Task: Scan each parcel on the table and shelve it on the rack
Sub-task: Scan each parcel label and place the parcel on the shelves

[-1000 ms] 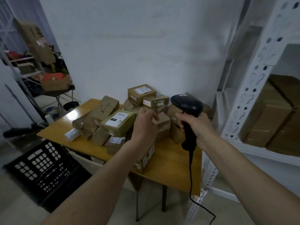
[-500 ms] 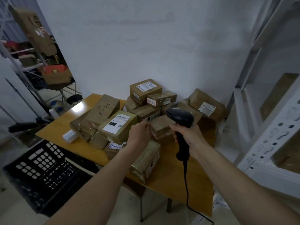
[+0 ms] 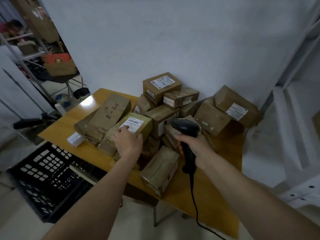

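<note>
Several brown cardboard parcels are piled on a yellow wooden table (image 3: pixel 214 196). My left hand (image 3: pixel 129 142) grips the near end of a greenish parcel (image 3: pixel 143 124) with a white barcode label on top. My right hand (image 3: pixel 194 144) holds a black corded barcode scanner (image 3: pixel 186 129) upright by its handle, its head level with the pile's middle. A taped parcel (image 3: pixel 161 170) lies alone at the table's front edge, between my two arms. The white metal rack (image 3: pixel 297 129) stands at the right.
A black plastic crate (image 3: pixel 45 177) sits on the floor left of the table. A small white packet (image 3: pixel 76 139) lies at the table's left edge. Behind, at the far left, are shelving, boxes and a dark stand. A white wall backs the table.
My view has swung left, away from the rack. My left hand moved left from the middle of the pile onto the greenish labelled parcel. The scanner stayed in my right hand.
</note>
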A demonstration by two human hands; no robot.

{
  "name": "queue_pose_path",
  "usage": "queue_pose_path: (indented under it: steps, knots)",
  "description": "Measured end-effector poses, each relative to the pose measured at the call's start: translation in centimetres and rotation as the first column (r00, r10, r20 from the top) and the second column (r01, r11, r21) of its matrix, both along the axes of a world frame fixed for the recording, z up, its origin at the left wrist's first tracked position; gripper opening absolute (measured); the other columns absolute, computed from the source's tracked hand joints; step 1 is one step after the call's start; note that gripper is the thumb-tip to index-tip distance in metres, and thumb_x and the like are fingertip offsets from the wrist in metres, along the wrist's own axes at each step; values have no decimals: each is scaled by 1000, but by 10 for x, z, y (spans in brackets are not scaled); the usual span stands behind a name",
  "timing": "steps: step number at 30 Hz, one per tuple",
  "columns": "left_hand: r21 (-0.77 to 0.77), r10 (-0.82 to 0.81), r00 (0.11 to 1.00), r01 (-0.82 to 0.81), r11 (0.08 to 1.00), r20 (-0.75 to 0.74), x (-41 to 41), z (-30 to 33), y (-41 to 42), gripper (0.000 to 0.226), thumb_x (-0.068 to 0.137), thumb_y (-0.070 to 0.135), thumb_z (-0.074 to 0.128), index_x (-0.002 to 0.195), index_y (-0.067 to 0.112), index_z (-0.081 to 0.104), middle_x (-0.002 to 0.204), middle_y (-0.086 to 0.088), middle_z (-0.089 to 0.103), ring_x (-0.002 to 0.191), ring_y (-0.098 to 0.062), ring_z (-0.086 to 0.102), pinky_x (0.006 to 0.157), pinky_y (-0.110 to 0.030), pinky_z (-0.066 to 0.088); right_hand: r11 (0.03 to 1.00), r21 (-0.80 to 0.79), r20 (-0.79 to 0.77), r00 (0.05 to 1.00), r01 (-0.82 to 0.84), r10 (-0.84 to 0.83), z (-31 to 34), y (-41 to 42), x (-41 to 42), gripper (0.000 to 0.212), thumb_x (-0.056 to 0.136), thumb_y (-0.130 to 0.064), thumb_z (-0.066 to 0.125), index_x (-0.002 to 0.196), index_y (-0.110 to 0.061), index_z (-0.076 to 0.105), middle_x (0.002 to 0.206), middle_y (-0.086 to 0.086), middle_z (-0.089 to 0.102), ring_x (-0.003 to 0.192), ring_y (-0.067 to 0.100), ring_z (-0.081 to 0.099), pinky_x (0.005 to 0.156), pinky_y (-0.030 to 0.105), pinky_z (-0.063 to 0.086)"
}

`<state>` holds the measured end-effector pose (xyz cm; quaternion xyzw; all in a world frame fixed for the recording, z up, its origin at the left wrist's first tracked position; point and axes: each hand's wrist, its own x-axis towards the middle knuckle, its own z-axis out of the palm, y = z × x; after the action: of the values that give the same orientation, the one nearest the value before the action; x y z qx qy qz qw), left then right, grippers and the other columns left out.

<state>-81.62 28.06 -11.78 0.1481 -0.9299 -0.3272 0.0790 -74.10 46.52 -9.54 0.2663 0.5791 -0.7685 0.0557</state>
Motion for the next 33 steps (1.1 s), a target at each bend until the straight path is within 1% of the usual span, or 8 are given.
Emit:
queue_pose_path:
  steps: [3,8,11,15,21,24,27,33]
  knots:
    - [16,96,995,-96,995,7,-14,-5,-12,76,84,32,74,142,3,35,150,-19,31,141,-34,23,114,-47,30,1000,8,1,1000,12,-12,-2,-9,-8,12,80,-13,78,86,-9,69,56,-1,63,50,11,58,52,27,48]
    - [212,238,940,-291,933,244,-38,-16,-41,95,80,42,76,148,1,24,151,-24,30,138,-39,31,112,-49,33,999,35,12,999,36,-36,0,-31,-17,11,80,-12,78,86,-8,69,55,-1,63,48,9,57,47,22,47]
    - [552,276,887,-449,703,370,-51,-24,-58,88,77,37,80,143,7,31,140,-23,46,121,-38,53,98,-49,50,998,47,17,998,53,-54,1,-43,-20,13,80,-14,78,88,-8,70,57,-2,64,51,8,58,48,21,48]
    - [781,45,862,-478,403,504,-58,-35,-80,62,81,28,78,132,10,47,118,-15,65,101,-31,66,88,-49,56,994,49,28,995,97,-98,-2,-59,-23,13,80,-12,78,90,-8,70,57,-2,63,51,9,58,48,21,48]
    - [854,-284,806,-480,200,519,-50,-37,-94,49,67,12,85,106,7,56,110,-19,62,95,-38,61,64,-51,58,984,50,23,985,171,-173,-13,-82,-23,17,81,-9,77,96,-7,69,61,1,64,51,9,58,47,19,48]
    - [868,-409,773,-484,114,485,-35,-46,-92,62,59,0,86,113,8,57,112,-23,64,96,-45,64,67,-51,59,969,66,12,970,240,-241,-16,-91,-24,21,79,-9,78,95,-19,67,79,-1,70,68,9,64,51,20,51]
    - [907,-550,737,-409,99,392,-23,-55,-90,66,61,-1,87,119,9,58,102,-23,73,90,-42,71,73,-48,59,962,78,-4,965,263,-264,-15,-93,-24,25,79,-13,79,92,-28,64,80,-9,73,84,10,67,59,24,52]
    - [959,-739,614,-135,249,278,-13,-62,-81,92,59,7,90,139,16,45,126,-14,66,112,-35,65,85,-48,57,946,159,-13,959,281,-283,-11,-91,-13,34,78,-17,81,109,-15,67,89,0,76,72,10,69,49,18,48]
